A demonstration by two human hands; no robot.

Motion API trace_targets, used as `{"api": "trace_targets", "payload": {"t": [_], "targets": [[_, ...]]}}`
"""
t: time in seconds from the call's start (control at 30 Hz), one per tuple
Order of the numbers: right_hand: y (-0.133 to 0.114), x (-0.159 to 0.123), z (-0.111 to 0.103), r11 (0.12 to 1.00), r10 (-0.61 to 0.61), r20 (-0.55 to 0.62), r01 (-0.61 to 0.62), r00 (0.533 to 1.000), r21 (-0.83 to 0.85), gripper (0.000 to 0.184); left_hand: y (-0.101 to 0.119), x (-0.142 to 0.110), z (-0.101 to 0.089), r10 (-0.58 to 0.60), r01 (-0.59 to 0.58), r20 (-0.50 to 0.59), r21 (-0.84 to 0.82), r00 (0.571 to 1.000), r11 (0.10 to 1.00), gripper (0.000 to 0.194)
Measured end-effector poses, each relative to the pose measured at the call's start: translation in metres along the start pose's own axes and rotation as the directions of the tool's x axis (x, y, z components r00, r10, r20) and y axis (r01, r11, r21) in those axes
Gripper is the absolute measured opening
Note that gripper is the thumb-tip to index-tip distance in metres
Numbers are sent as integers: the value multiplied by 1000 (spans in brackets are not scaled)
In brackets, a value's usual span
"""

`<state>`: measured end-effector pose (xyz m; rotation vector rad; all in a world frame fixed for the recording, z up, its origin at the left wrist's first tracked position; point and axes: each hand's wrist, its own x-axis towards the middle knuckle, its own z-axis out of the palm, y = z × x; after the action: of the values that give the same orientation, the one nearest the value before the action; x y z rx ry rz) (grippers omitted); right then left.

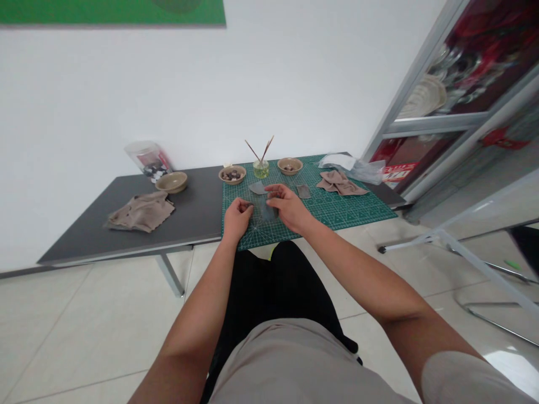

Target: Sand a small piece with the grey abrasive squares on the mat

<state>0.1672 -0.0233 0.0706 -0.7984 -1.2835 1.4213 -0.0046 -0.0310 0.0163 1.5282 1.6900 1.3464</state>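
My left hand is over the near left part of the green cutting mat, thumb and fingers pinched together. A small dark bit shows at its fingertips, too small to name. To its right, my right hand has its thumb and fingers curled on a dark grey, blurred flat piece, held just above or against the mat; I cannot tell which. Just beyond the hands lies a light grey flat sheet. A darker grey rectangular piece rests to the right of my right hand.
A bowl of dark and pale small pieces, a glass jar with thin sticks and another bowl line the back. Brown cloths and plastic bags lie right. Leftward are a folded cloth, a bowl and a clear tub.
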Motion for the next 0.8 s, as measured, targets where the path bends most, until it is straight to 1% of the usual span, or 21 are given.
{"api": "trace_targets", "payload": {"t": [0.03, 0.1, 0.17, 0.27, 0.4, 0.53, 0.6, 0.7, 0.8], "targets": [[1, 10, 0, 996, 55, 21, -57, 998, 74, 33, -1, 1, -1, -12, 12, 5, -30, 1000, 999, 9], [6, 21, 1, 975, 141, 73, -151, 987, 164, 33, -3, 2, -1, -24, 25, 8, -87, 1000, 996, 10], [11, 26, 0, 960, 182, 83, -195, 980, 200, 32, -5, 3, -1, -21, 22, 7, -120, 1000, 993, 11], [20, 29, -3, 952, 224, 78, -235, 971, 198, 32, -10, 5, 0, -20, 20, 5, -137, 1000, 990, 11], [32, 35, -8, 936, 308, 125, -324, 943, 137, 35, -13, 6, 1, -10, 13, 15, -160, 1000, 987, 11], [43, 43, -7, 947, 312, 40, -314, 949, 68, 45, -8, 6, 1, -12, 16, 27, -160, 1000, 987, 11], [47, 45, -5, 955, 296, 22, -296, 955, 9, 45, -4, 5, 0, -7, 12, 34, -136, 999, 991, 11], [51, 46, -3, 962, 268, 65, -265, 961, -60, 43, 2, 2, -2, 30, -29, 25, -61, 999, 998, 7], [55, 44, -3, 973, 220, 100, -212, 970, -87, 39, 6, 0, -3, 63, -63, 10, 4, 998, 998, 5]]}}
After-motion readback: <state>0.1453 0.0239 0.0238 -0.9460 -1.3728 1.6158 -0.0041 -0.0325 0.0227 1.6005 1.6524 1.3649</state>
